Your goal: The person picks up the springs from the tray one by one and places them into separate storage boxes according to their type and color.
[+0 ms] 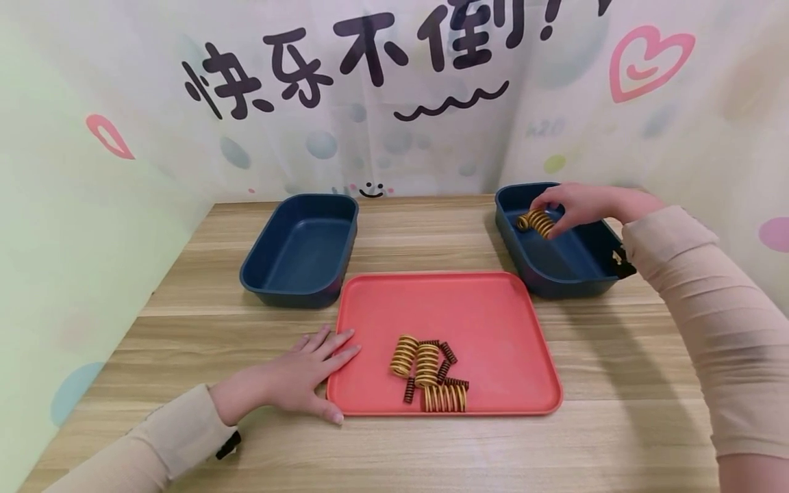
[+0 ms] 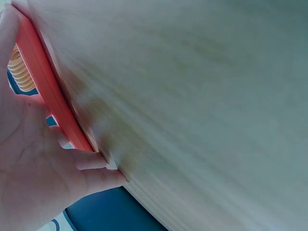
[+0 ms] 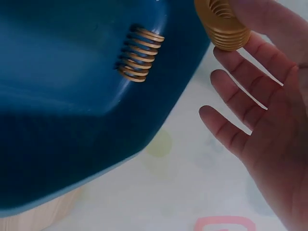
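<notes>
My right hand point(image 1: 579, 205) pinches a thick yellow coil spring point(image 1: 542, 223) above the right blue bin point(image 1: 555, 257). Another yellow spring point(image 3: 141, 55) lies on that bin's floor, close to its wall in the right wrist view. At the left edge of the red tray point(image 1: 499, 329), my left hand point(image 1: 296, 376) rests with fingers spread and straight, fingertips over the rim and thumb near the front corner. On the tray, three yellow springs point(image 1: 427, 365) lie grouped with several small dark springs point(image 1: 409, 389).
A second blue bin point(image 1: 308, 253) stands behind the tray on the left, with nothing visible inside. Both bins and the tray sit on a wooden table point(image 1: 425, 233). A printed white curtain point(image 1: 431, 144) hangs along the table's back edge.
</notes>
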The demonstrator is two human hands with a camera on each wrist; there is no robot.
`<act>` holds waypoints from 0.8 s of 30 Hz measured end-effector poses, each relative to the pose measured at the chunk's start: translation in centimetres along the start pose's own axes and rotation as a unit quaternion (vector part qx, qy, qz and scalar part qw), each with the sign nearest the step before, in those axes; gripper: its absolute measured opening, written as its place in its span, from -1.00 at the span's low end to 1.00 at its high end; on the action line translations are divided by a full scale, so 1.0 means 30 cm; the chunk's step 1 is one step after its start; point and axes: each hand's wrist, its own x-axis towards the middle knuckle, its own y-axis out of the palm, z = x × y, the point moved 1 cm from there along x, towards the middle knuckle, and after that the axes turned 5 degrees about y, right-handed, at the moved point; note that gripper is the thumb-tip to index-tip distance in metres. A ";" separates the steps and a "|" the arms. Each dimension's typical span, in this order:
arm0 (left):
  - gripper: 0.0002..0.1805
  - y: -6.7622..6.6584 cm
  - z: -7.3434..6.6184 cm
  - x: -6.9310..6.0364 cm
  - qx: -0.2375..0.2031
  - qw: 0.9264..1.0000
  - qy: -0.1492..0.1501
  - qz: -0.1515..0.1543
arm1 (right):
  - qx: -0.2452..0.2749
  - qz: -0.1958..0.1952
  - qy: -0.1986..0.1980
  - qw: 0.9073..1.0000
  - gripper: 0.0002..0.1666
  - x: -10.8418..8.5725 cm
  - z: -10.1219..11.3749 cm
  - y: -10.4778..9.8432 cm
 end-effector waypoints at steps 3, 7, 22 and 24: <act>0.09 -0.001 -0.001 0.001 0.000 1.000 -0.002 0.002 | -0.006 0.010 0.005 1.000 -0.33 0.021 -0.015 0.006; 0.09 -0.001 -0.002 0.001 0.000 1.000 -0.005 0.005 | -0.011 0.026 0.020 0.999 -0.32 0.048 -0.035 0.014; 0.09 0.005 0.006 0.006 0.009 1.000 -0.006 0.006 | 0.025 0.081 0.063 0.994 -0.24 0.091 -0.089 0.059; 0.09 0.005 0.005 0.006 0.008 1.000 -0.006 0.006 | 0.025 0.079 0.059 0.995 -0.25 0.094 -0.096 0.066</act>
